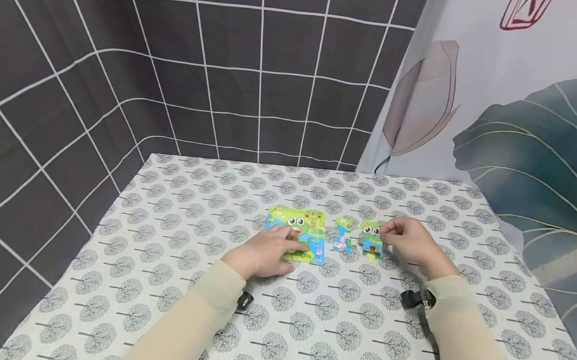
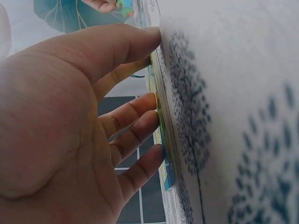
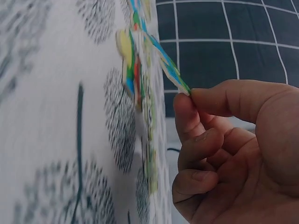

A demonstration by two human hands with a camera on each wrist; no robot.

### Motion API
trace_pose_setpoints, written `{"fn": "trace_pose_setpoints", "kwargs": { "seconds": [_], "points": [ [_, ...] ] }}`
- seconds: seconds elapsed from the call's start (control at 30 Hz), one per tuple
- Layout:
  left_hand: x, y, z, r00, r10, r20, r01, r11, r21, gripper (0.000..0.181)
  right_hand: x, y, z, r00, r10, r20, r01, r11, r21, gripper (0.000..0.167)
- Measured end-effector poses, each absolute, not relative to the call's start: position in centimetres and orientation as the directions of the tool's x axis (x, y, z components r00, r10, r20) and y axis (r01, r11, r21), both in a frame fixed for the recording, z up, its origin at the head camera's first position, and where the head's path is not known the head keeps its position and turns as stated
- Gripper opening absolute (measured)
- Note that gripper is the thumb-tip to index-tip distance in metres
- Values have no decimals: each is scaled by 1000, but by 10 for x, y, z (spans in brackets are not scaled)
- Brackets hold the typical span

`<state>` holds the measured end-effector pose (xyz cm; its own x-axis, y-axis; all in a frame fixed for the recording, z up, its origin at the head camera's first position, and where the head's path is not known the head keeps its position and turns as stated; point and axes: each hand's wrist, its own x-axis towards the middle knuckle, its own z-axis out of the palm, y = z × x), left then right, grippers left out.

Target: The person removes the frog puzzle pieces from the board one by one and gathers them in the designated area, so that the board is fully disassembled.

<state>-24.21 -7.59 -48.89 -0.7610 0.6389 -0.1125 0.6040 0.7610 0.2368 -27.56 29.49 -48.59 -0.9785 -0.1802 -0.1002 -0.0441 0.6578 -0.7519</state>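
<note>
A flat puzzle board [image 1: 315,250] with a green frog picture lies on the patterned cloth. My left hand [image 1: 265,252] rests on its left part, fingers spread and slightly bent; in the left wrist view the fingertips [image 2: 152,154] touch the board's face and the thumb lies by its edge. To the right, my right hand [image 1: 410,243] pinches a thin puzzle piece [image 3: 170,65] between thumb and index finger. That piece is tilted up off the cloth, its far end close to other pieces. Beside the hand are frog-eyed puzzle pieces [image 1: 372,229].
Several small loose puzzle pieces [image 1: 343,223] lie between the board and the right hand. The table cloth [image 1: 307,338] has a grey tree print. Behind stands a dark gridded curtain [image 1: 289,45], with a leaf-printed white curtain [image 1: 561,144] at the right.
</note>
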Motion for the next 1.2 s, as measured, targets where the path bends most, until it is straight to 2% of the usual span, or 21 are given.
{"fn": "trace_pose_setpoints", "kwargs": {
  "seconds": [0.7,1.2],
  "points": [
    [-245,-77,-494,-763,638,-109,602,761,241,59,-264,340,-490,-972,-204,-115,-56,680,-731,16],
    [-242,-77,-491,-766,633,-109,589,760,275,59,-260,343,-496,-982,-124,-139,9,715,-699,19]
  ]
}}
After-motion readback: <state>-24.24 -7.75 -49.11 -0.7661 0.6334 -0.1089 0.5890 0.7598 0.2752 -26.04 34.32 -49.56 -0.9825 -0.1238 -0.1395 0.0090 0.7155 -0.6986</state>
